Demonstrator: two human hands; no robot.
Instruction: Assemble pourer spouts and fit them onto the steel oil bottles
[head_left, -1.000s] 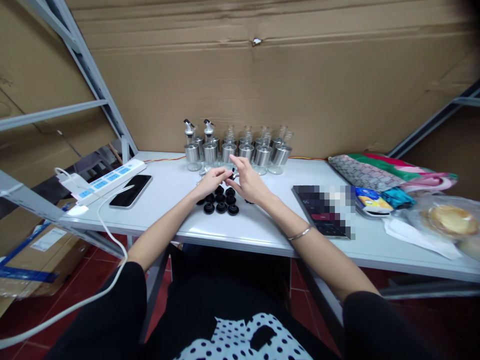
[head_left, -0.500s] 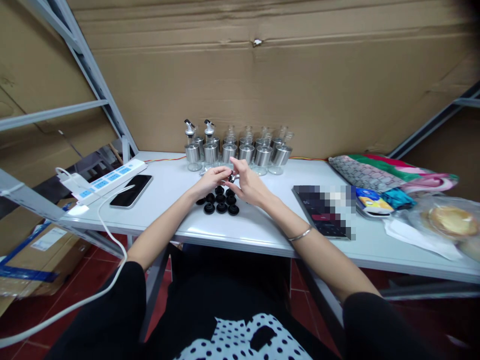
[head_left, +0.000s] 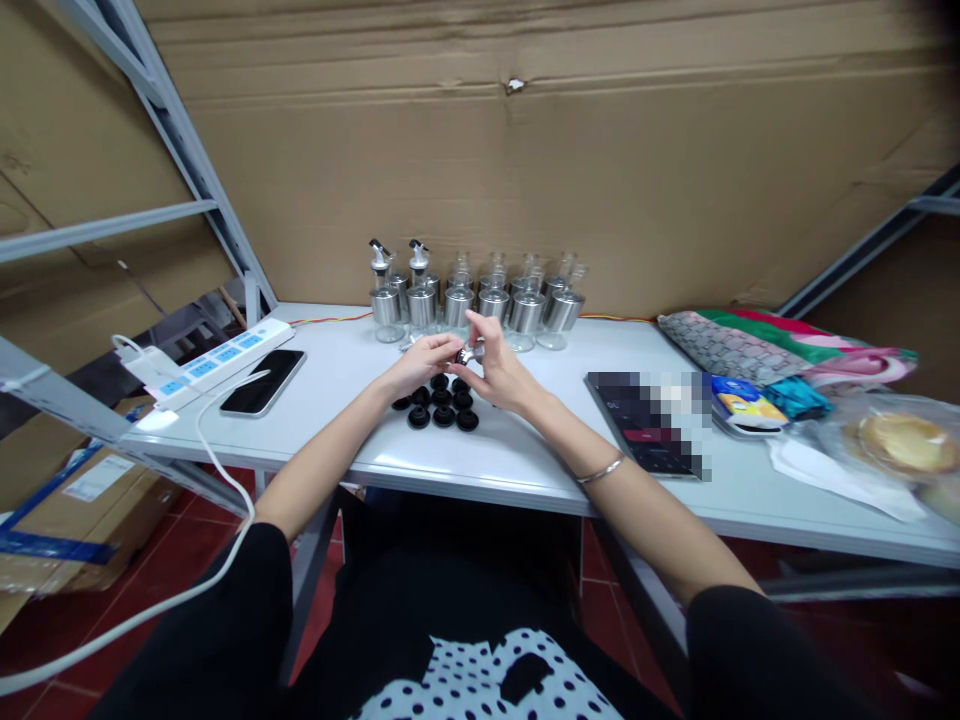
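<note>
Pinched between left hand [head_left: 420, 367] and right hand [head_left: 501, 371], the spout fitting [head_left: 470, 355] showed more silver, suggesting continued turning, black stoppers [head_left: 442, 398] below the fingers.

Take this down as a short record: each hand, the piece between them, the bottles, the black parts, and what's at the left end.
Left hand: fingertips at the piece's black end
Right hand: at its silver end, index finger raised; grip partly hidden
Piece: small, silver and black
Bottles: glass, metal-sleeved, behind the hands; two carry pourer tops
Black parts: clustered on the table, nearer the wearer
Left end: power strip, phone
</note>
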